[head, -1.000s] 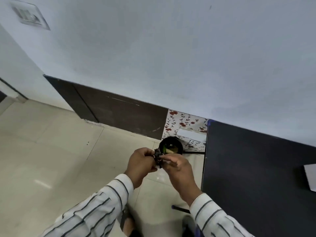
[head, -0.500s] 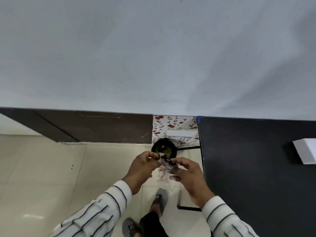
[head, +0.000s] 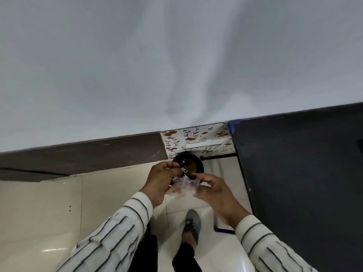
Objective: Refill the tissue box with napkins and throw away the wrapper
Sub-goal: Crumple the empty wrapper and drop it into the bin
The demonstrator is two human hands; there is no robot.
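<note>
Both hands, left hand (head: 161, 179) and right hand (head: 213, 190), pinch the crumpled wrapper (head: 183, 185) just short of the bin (head: 188, 163) beyond; released early, it could flutter onto the floor (head: 49, 203).

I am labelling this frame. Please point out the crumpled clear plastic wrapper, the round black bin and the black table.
crumpled clear plastic wrapper (head: 183, 186), head view, on its bunched middle
round black bin (head: 200, 165), head view, on its right rim
black table (head: 298, 173), head view, on its bare top
</note>
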